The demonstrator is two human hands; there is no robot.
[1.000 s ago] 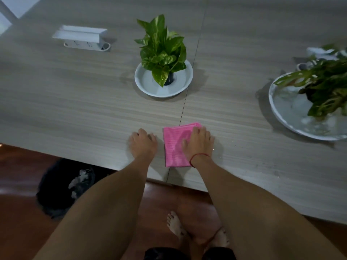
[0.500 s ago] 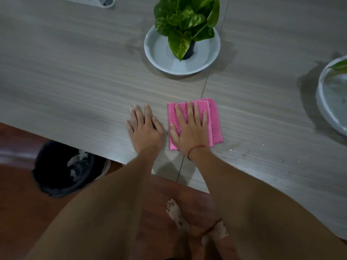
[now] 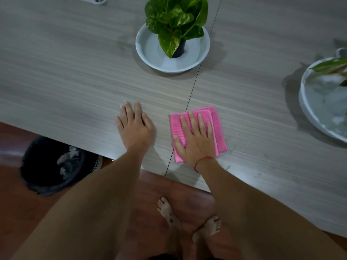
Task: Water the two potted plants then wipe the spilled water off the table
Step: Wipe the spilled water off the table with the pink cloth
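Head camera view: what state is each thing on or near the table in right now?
Pink cloth: folded, flat on the table, pressed under the right hand.
Right hand: palm down, fingers spread.
Left hand: flat on bare table, empty.
Small potted plant: upright in its white dish.
Large dish: partly out of frame.
Table: droplets right of the cloth.
Bin: on the floor.

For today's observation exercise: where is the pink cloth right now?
In the head view the pink cloth lies flat on the table near its front edge, just right of the seam, under the right hand, with the small potted plant beyond it.
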